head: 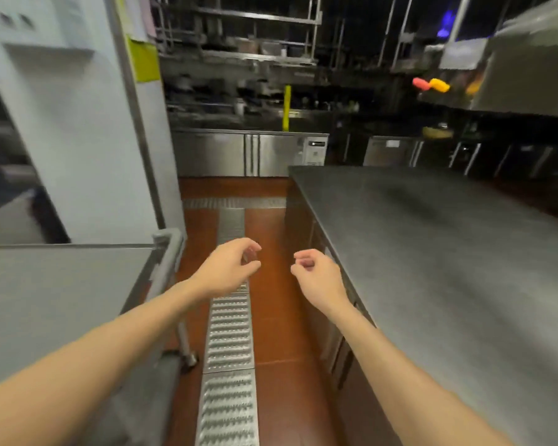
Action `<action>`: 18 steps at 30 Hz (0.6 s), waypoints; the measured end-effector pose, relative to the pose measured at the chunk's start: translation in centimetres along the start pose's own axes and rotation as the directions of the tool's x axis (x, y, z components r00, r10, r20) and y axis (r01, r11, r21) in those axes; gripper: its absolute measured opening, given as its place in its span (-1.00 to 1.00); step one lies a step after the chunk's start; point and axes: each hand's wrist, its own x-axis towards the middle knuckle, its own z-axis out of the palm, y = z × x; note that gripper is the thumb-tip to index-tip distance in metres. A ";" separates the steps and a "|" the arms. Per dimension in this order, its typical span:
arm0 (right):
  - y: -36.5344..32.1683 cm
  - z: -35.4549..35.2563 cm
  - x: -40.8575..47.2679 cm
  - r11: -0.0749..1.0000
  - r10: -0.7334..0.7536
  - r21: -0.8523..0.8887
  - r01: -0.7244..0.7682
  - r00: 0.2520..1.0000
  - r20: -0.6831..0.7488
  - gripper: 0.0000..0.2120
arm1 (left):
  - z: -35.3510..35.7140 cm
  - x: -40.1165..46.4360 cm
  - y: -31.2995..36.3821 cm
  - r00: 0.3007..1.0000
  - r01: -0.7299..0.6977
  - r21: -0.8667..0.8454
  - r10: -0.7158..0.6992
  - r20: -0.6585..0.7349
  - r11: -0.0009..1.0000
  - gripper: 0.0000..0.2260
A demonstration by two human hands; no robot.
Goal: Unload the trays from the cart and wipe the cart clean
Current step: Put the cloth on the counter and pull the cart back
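The steel cart [55, 291] stands at my lower left, its flat top bare, with a rounded handle bar [169, 249] at its right corner. No tray shows in this view. My left hand [229, 268] hovers over the aisle just right of the cart's handle, fingers loosely curled and holding nothing. My right hand [316, 275] hangs beside it, near the edge of the steel counter, fingers curled in with nothing in them. Neither hand touches the cart.
A long steel counter [448, 252] fills the right side. Between it and the cart runs a red tiled aisle with a metal drain grate [229, 349]. A steel under-counter fridge [252, 154] closes the far end. A white wall panel [87, 140] rises at left.
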 end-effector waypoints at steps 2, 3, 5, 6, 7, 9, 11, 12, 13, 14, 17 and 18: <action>-3.2 5.3 1.0 0.998 -0.066 0.006 0.066 0.991 0.117 -0.74 | -3.2 -1.8 -5.0 0.991 0.111 -0.006 -0.111 -0.072 0.994 -0.75; -4.4 7.6 1.5 0.995 -0.094 0.002 0.095 0.980 0.174 -0.74 | -4.4 -2.5 -7.1 0.981 0.163 -0.013 -0.163 -0.103 0.987 -0.76; -6.8 12.2 2.5 0.989 -0.133 -0.018 0.144 0.952 0.277 -0.73 | -6.1 -4.0 -11.5 0.951 0.265 -0.033 -0.267 -0.156 0.964 -0.79; -7.7 14.4 2.9 0.986 -0.144 -0.029 0.162 0.936 0.321 -0.72 | -6.7 -4.6 -13.5 0.932 0.313 -0.043 -0.316 -0.176 0.949 -0.80; -8.5 16.4 3.3 0.983 -0.153 -0.038 0.178 0.919 0.362 -0.72 | -7.2 -5.3 -15.3 0.910 0.360 -0.055 -0.363 -0.197 0.931 -0.79; -9.5 20.1 4.1 0.975 -0.175 -0.048 0.216 0.885 0.432 -0.72 | -7.8 -6.3 -18.4 0.857 0.438 -0.110 -0.452 -0.248 0.892 -0.77; -10.3 22.9 5.0 0.967 -0.198 -0.048 0.249 0.859 0.472 -0.72 | -8.0 -7.1 -20.6 0.811 0.485 -0.172 -0.515 -0.278 0.857 -0.75; -10.7 24.2 5.5 0.965 -0.205 -0.043 0.258 0.848 0.489 -0.72 | -8.1 -7.3 -21.5 0.795 0.503 -0.192 -0.538 -0.280 0.843 -0.74; -11.1 25.2 6.0 0.964 -0.209 -0.038 0.263 0.839 0.503 -0.72 | -8.1 -7.3 -22.3 0.783 0.518 -0.204 -0.556 -0.278 0.831 -0.74; -11.5 26.1 6.5 0.961 -0.219 -0.031 0.273 0.830 0.512 -0.72 | -8.2 -7.2 -23.1 0.774 0.529 -0.212 -0.570 -0.277 0.822 -0.73; -12.3 28.4 8.7 0.952 -0.249 -0.017 0.306 0.805 0.538 -0.71 | -8.6 -6.0 -24.8 0.754 0.548 -0.227 -0.593 -0.283 0.805 -0.73; -12.4 29.0 9.5 0.950 -0.252 -0.019 0.313 0.798 0.548 -0.70 | -8.7 -5.4 -25.3 0.750 0.551 -0.221 -0.594 -0.292 0.805 -0.74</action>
